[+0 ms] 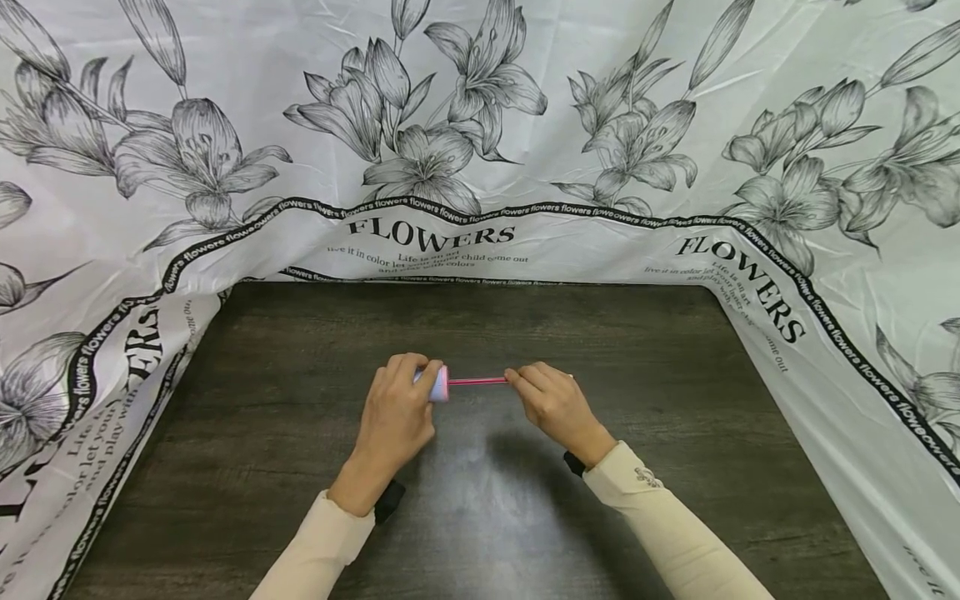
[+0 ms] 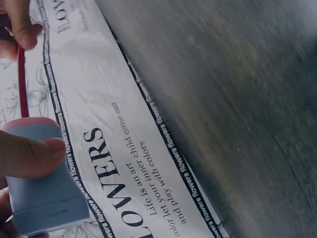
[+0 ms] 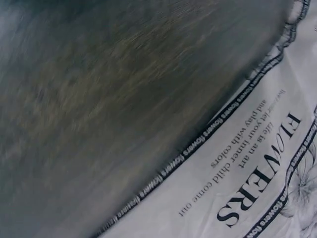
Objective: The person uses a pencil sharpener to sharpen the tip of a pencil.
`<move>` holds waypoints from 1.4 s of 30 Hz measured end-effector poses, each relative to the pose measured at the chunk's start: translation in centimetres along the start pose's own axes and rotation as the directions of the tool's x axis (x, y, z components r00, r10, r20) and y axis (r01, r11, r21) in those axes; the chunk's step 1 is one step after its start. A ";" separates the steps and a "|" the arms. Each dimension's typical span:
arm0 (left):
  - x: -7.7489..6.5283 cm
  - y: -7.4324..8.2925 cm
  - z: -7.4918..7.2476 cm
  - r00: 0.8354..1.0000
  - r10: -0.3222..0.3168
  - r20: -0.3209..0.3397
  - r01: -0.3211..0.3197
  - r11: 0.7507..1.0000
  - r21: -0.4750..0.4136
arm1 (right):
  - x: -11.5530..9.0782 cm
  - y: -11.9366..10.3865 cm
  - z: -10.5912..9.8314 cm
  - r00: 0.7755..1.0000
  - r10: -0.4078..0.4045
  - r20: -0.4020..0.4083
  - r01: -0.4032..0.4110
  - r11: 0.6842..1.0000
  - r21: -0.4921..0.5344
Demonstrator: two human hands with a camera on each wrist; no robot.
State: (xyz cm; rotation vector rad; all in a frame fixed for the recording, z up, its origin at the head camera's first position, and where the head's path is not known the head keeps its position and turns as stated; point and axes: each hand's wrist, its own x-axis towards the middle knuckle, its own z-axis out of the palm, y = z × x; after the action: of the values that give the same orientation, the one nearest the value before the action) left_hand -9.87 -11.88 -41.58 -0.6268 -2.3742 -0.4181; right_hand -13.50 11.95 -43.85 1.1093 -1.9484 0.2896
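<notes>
My left hand grips a blue pencil sharpener with a pink end. In the left wrist view the thumb lies across the sharpener's body. A thin red pencil runs straight from the pink end toward the right. Its far end is pinched between the thumb and fingers of my right hand, which partly hide it. Both things are held level over the table's middle. The pencil's tip is out of sight inside the sharpener. No part of the right hand appears in the right wrist view.
Under the hands is a dark wood-grain table. A white cloth printed with flowers and lettering rises along its back and both sides. Black bands sit on both wrists, below cream sleeves.
</notes>
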 end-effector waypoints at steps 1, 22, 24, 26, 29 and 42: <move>0.0 0.0 0.0 1.000 0.014 -0.009 -0.014 1.000 0.012 | -0.1 0.1 0.0 1.000 0.018 0.010 -0.018 0.999 0.039; -0.2 0.0 0.9 0.991 0.090 -0.102 -0.082 0.994 0.077 | 0.6 1.1 -1.0 0.870 0.281 0.405 -0.442 0.809 0.388; -0.2 -0.1 0.9 0.993 0.074 -0.097 -0.068 0.996 0.064 | 0.7 0.9 -0.8 0.900 0.253 0.355 -0.366 0.881 0.300; -0.1 -0.1 0.8 0.994 0.063 -0.090 -0.058 0.997 0.056 | 0.6 0.7 -0.6 0.930 0.224 0.292 -0.295 0.928 0.228; -0.1 -0.1 0.8 0.996 0.044 -0.082 -0.040 0.998 0.052 | 0.5 0.6 -0.4 0.960 0.190 0.208 -0.227 0.958 0.173; 0.0 -0.1 0.8 0.998 0.017 -0.060 -0.015 0.999 0.038 | -0.4 0.2 0.3 0.985 0.161 0.062 -0.166 0.982 0.086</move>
State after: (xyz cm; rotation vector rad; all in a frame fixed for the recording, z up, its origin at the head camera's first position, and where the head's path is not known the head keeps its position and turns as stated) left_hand -10.28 -11.61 -42.16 -0.6076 -2.3132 -0.3797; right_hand -13.72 12.16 -44.32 1.0258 -2.0970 0.4446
